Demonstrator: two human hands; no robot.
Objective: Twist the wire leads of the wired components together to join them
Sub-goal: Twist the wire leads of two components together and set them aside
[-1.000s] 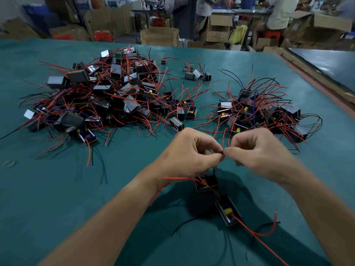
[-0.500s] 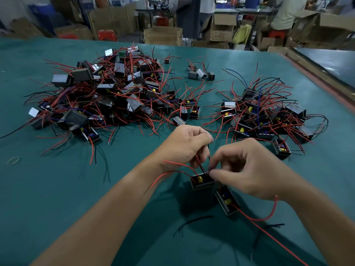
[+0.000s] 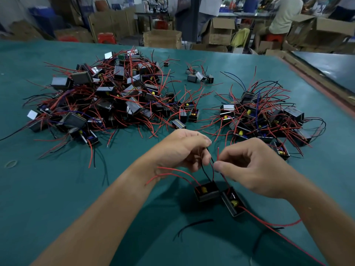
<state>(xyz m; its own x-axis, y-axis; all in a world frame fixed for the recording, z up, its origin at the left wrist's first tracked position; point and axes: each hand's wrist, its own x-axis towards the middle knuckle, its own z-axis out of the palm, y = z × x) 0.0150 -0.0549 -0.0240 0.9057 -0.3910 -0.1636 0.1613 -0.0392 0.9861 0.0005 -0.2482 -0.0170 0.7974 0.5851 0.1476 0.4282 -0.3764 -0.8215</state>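
Observation:
Two small black box components lie side by side on the green table in front of me, the left component [image 3: 207,191] and the right component [image 3: 233,202], each with a yellow part inside. My left hand [image 3: 185,148] pinches a black wire lead [image 3: 204,169] that rises from the left component. My right hand [image 3: 247,166] pinches a red wire lead [image 3: 218,153] whose tip sticks up between the hands. The two hands are a few centimetres apart above the components. Long red leads [image 3: 272,224] trail to the right from the right component.
A large heap of similar components with red wires [image 3: 107,100] covers the far left of the table, a smaller heap [image 3: 269,120] lies at the right, and a small group [image 3: 199,75] sits further back. A loose black wire [image 3: 192,226] lies near me. Cardboard boxes and people stand beyond the table.
The hands dropped from a joined pinch at chest height toward the two components, then moved slightly apart; each now holds a separate lead, black on the left and red on the right.

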